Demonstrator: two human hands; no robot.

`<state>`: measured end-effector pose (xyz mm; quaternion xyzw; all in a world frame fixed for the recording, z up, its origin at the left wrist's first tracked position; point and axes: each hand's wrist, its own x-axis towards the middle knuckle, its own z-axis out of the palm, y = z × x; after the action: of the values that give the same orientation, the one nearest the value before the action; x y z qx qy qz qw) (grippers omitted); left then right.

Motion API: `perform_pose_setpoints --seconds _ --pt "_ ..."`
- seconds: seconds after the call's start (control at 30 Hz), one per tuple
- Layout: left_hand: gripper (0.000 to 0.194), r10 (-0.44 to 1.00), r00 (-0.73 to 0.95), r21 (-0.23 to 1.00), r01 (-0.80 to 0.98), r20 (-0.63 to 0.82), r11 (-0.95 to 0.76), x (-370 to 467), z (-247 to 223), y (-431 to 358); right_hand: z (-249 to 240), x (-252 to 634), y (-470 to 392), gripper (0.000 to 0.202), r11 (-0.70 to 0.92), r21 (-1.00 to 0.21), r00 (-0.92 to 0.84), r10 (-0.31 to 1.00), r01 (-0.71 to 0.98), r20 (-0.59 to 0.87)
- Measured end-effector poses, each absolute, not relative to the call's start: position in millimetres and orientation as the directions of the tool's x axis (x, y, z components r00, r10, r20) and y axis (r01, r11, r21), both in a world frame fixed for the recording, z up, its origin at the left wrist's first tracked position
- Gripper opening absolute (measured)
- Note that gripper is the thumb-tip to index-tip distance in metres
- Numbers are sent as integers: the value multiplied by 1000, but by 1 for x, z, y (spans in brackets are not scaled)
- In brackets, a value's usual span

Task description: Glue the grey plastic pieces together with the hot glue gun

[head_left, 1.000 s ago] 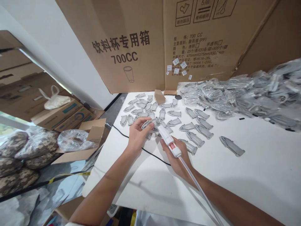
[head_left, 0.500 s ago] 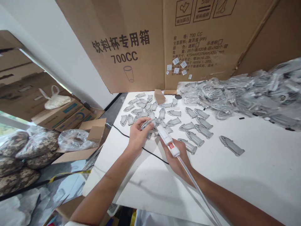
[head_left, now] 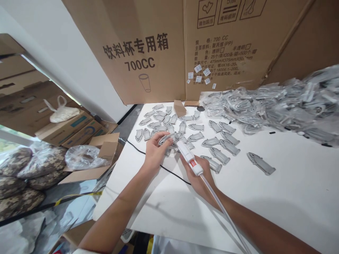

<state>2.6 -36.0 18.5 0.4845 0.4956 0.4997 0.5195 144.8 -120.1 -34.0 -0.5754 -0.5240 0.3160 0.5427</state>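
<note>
My left hand (head_left: 155, 150) is closed on a grey plastic piece (head_left: 167, 138), pinched between thumb and fingers above the table. In my right hand (head_left: 200, 176) is a white hot glue gun (head_left: 189, 157) with a red patch on its body, its front end pointing at that piece. A long translucent glue stick (head_left: 221, 208) trails from the gun's rear over my right forearm. The grip and the fingers around it are mostly hidden beneath the gun. Several similar grey pieces (head_left: 196, 137) lie flat around both hands, and one piece (head_left: 261, 163) sits apart on the right.
Bagged grey parts (head_left: 265, 106) are heaped at the back right. A large cardboard box (head_left: 159, 84) rises behind the white table (head_left: 164, 211). A black cord (head_left: 173, 173) crosses the tabletop. An open carton (head_left: 109, 150) and camouflage-patterned bundles (head_left: 47, 165) lie left of the table.
</note>
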Motion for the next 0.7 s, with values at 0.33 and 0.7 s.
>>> perform_pose_setpoints --seconds 0.33,0.7 --pt "40 999 -21 999 -36 -40 39 6 23 -40 -30 148 -121 48 133 -950 220 955 281 198" --pt "42 998 -26 997 -50 -51 50 7 21 -40 -28 148 -121 45 114 -944 218 958 309 187"
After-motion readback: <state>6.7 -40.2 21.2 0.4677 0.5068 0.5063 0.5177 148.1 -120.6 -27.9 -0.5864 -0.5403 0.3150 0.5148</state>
